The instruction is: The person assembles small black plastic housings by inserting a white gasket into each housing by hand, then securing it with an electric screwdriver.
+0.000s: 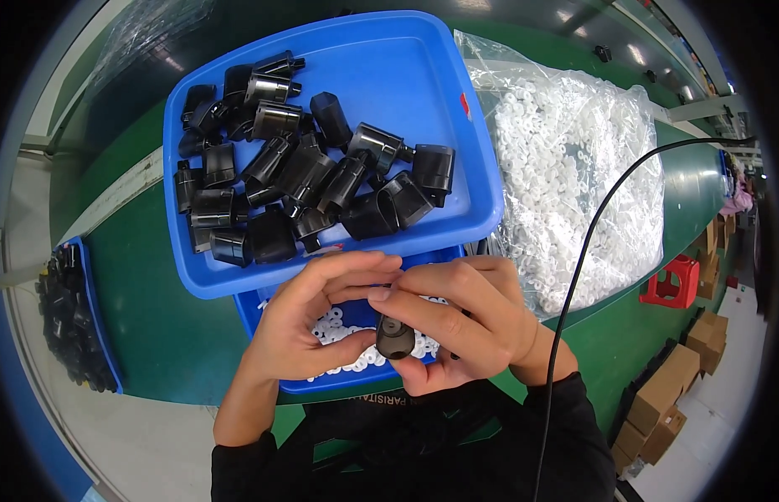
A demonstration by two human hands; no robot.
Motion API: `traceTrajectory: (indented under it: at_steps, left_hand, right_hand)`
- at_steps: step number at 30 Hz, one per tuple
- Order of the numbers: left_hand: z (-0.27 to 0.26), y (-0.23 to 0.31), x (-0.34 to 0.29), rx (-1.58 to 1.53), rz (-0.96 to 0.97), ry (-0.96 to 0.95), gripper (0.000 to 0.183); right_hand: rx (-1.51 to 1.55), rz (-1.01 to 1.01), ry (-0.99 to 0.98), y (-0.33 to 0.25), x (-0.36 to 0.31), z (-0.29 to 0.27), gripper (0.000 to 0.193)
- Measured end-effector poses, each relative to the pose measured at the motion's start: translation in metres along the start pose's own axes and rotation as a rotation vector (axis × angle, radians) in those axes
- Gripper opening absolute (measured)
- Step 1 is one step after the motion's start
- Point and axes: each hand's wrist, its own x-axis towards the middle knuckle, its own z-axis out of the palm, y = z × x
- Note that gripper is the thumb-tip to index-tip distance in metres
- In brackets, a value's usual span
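In the head view, a small dark part (395, 339) sits just below the centre of the frame, between the two hands. It is upright, its rounded end toward the bottom of the frame. The right hand (477, 322), on the right of it, holds it in a narrow grip: the index finger reaches across above the part, and the thumb lies at its lower right. The left hand (293, 322), on the left, is cupped, its fingers arched toward the right fingertips and its thumb tip against the part's left side; whether it bears any weight cannot be told.

Under the hands, at lower centre, lies a blue tray (295, 386) with white rings (360, 362). Partly over it, filling the upper centre, is a larger blue tub (398, 71); black housings (301, 171) are heaped mostly in its left and middle. At upper right, just beside the tub, a clear bag (578, 184) holds many more white rings. A black cable (583, 259) curves down in front of the bag. At far left stands another blue container (102, 335) of black pieces.
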Motion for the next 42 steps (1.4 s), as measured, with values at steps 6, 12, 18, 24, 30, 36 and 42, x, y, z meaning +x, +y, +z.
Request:
traceTrajectory:
  at_steps: [6, 12, 18, 24, 30, 36, 42]
  left_hand:
    - [0.002, -0.001, -0.002, -0.042, -0.034, 0.030, 0.070]
    - [-0.001, 0.001, 0.002, 0.015, -0.003, -0.034, 0.072]
    - [0.000, 0.002, 0.001, -0.019, -0.042, -0.014, 0.070]
    - [0.000, 0.001, 0.001, 0.010, -0.026, -0.032, 0.070]
    - [0.003, 0.004, -0.001, -0.019, -0.058, -0.036, 0.069]
    - [-0.001, 0.002, -0.001, 0.027, -0.033, -0.040, 0.067]
    - [-0.002, 0.002, -0.002, 0.027, -0.012, -0.055, 0.068]
  right_hand:
    - [0.005, -0.065, 0.034, -0.005, 0.000, -0.002, 0.041]
    - [0.010, -0.049, 0.028, 0.003, -0.002, 0.002, 0.041]
    - [-0.018, -0.082, 0.019, -0.003, 0.000, -0.003, 0.040]
    - [-0.002, -0.067, -0.022, 0.004, -0.002, 0.003, 0.041]
    - [-0.019, -0.090, -0.041, -0.001, 0.002, -0.001, 0.043]
    - [0.045, -0.051, -0.066, 0.002, -0.002, 0.007, 0.047]
    - [-0.017, -0.101, -0.025, 0.003, -0.002, 0.008, 0.042]
